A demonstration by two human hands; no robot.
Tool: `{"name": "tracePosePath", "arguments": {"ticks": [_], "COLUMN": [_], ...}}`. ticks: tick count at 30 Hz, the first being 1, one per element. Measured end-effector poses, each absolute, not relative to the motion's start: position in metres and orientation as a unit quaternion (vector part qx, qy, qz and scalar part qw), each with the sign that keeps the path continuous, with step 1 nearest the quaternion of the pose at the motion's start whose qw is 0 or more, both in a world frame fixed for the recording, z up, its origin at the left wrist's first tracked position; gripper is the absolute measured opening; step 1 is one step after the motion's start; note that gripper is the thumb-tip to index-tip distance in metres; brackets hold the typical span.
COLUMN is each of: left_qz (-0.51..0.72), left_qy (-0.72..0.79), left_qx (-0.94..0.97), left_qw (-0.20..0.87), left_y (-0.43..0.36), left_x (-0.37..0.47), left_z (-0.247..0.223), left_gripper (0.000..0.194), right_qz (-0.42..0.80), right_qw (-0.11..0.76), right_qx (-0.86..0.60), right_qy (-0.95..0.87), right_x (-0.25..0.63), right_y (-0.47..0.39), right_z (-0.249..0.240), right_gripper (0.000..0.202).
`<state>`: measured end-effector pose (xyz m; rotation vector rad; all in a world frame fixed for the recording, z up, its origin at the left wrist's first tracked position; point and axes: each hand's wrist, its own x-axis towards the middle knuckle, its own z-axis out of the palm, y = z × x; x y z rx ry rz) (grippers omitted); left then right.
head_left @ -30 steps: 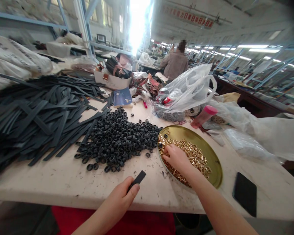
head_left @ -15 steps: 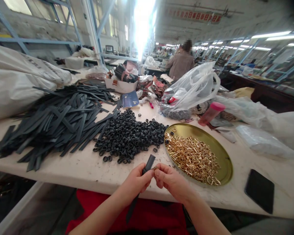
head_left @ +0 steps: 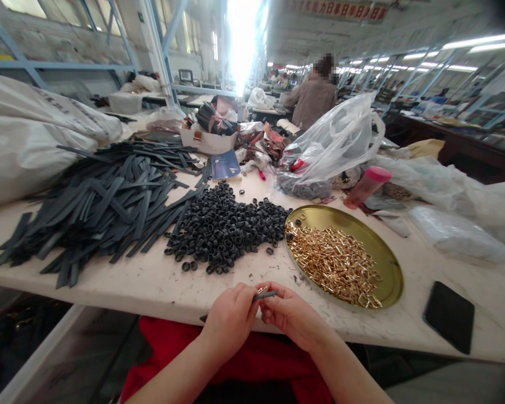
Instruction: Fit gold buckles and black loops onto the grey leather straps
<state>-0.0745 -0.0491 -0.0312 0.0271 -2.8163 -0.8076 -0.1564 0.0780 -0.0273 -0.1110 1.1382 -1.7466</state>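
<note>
Over the table's front edge, my left hand is closed round a dark strap, whose end sticks out toward the right. My right hand pinches at the same strap end, where a small gold buckle shows between the hands. The fingertips partly hide both pieces. Beyond my hands lies a heap of small black loops. Gold buckles fill much of a round gold tray to the right. A big pile of dark straps spreads over the left side.
A black phone lies at the right. Behind the tray are a pink-capped jar and a clear plastic bag. A blue booklet and a white box stand farther back. A person is in the background.
My left hand has turned over, its back now facing up. The strap that pointed up and away now points right, with the gold buckle at its end. The view has shifted slightly.
</note>
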Motion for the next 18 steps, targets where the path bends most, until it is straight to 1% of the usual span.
{"name": "tracePosePath", "arguments": {"ticks": [3,7,11,15,18], "left_qz": [-0.219,-0.172,-0.157,-0.198,-0.294], "left_qy": [-0.972,-0.985,-0.988,-0.979,-0.949], "left_qx": [0.004,0.009,0.009,0.042,0.112], "left_qw": [0.081,0.03,-0.008,-0.023,-0.036], "left_y": [-0.05,-0.05,-0.048,-0.047,-0.051], "left_x": [-0.075,-0.077,-0.08,-0.083,-0.086], "left_z": [-0.033,-0.036,-0.042,-0.044,-0.037], "left_gripper": [0.025,0.023,0.02,0.021,0.024], "right_qz": [-0.712,-0.67,-0.65,-0.659,-0.675], "right_qw": [0.466,0.393,0.364,0.369,0.393], "right_qx": [-0.045,-0.084,-0.084,-0.077,-0.09], "right_qy": [0.523,0.624,0.662,0.651,0.617], "right_x": [-0.154,-0.151,-0.15,-0.148,-0.148], "right_y": [0.076,0.071,0.069,0.069,0.071], "right_z": [-0.036,-0.044,-0.045,-0.05,-0.052], "right_gripper": [0.017,0.011,0.01,0.009,0.017]}}
